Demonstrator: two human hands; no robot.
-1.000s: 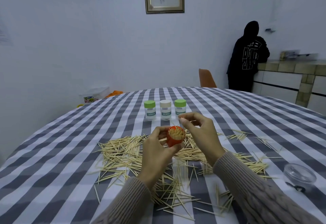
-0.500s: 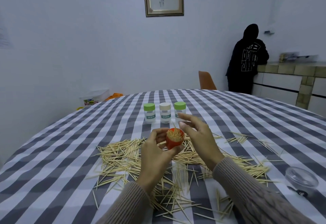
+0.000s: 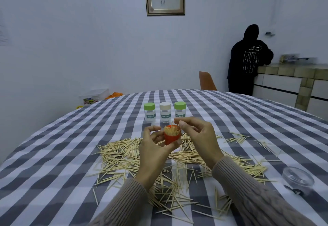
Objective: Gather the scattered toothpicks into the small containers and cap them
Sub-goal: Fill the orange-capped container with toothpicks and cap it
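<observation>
Holding a small red container (image 3: 171,137) above the middle of the bench (image 3: 53,154), the left hand (image 3: 156,147) has thumb and fingers curled round its wall; the open mouth is packed with upright toothpicks. The right hand (image 3: 198,137) is poised just beside the rim, thumb and forefinger pinched together on what appears to be a single toothpick over the container, though the stick is too thin to confirm. Compared with the frame half a second earlier, both hands keep the same grip and the same relation to each other, and the pinching fingertips sit slightly closer over the container mouth; the wider framing owes to a small upward tilt of the head camera. Loose toothpicks (image 3: 124,154) remain scattered across the checked cloth beneath and around both forearms, their spread unchanged. Three capped containers (image 3: 165,112), two with green lids and one cream, stand in a row toward the far edge, unmoved. A clear lid (image 3: 297,176) lies near the right edge. A person in dark clothing (image 3: 248,60) stands at the counter (image 3: 292,76) in the background, in the same stance as before.
</observation>
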